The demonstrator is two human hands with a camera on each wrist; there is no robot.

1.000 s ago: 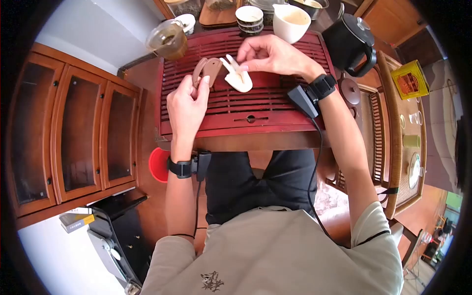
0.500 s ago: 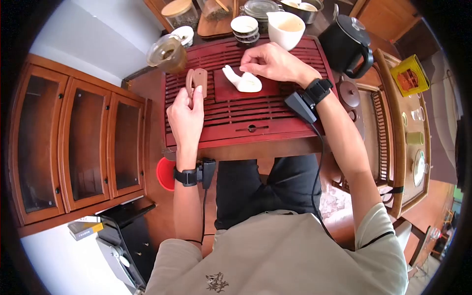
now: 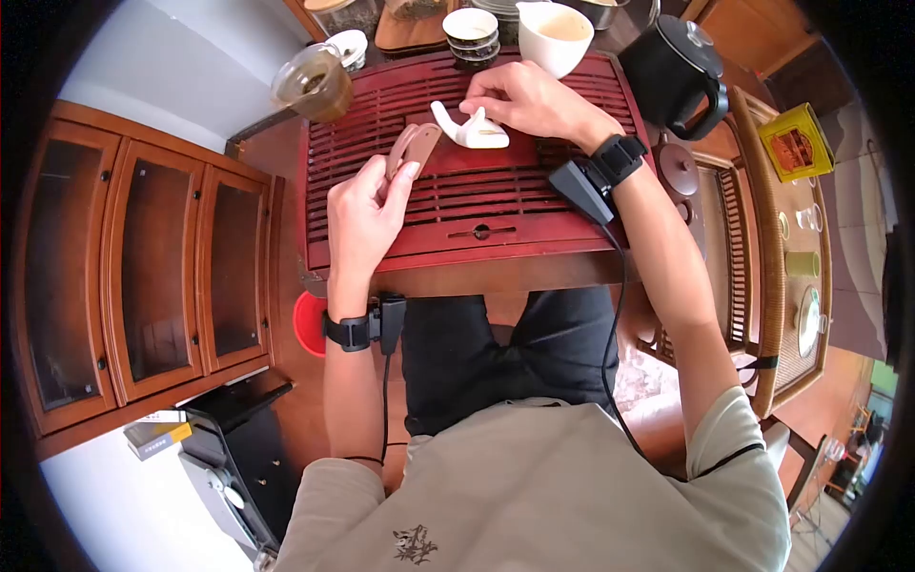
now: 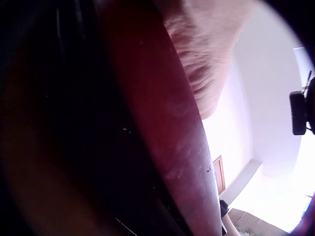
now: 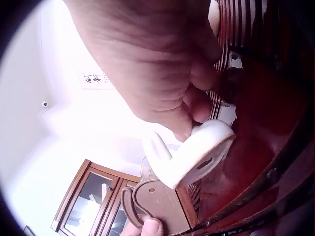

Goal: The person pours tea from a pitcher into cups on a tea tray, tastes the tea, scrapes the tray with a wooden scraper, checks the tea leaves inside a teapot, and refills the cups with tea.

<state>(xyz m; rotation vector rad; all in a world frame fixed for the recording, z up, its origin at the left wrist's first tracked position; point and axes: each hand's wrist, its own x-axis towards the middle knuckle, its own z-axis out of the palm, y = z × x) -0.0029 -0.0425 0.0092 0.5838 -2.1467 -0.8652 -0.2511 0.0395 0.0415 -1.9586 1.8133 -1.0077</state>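
Observation:
My left hand (image 3: 370, 205) grips a brown flat piece (image 3: 417, 150) with a curved loop along one side, thumb on its face. A small round hole near its end shows in the right wrist view. My right hand (image 3: 534, 100) pinches a white ceramic-looking piece (image 3: 477, 133) between thumb and fingers. This white piece has a curved stem and a rounded body; its flat underside, with a dark slot, faces outward in the right wrist view. Both pieces are over the red slatted tea tray (image 3: 438, 234). The left wrist view shows mostly the tray's edge (image 4: 162, 132).
Along the far side are a glass pitcher (image 3: 310, 84) of brown liquid, stacked cups (image 3: 472, 38) and a white spouted pitcher (image 3: 556, 38). A black kettle (image 3: 672, 67) and a brown clay teapot (image 3: 675, 172) stand right of the tray. A red bin (image 3: 309, 324) is below left.
The brown piece drew away to the left, then came back toward the white piece, now tilted. The white piece turned on its side in my right hand. The head view also shifted slightly.

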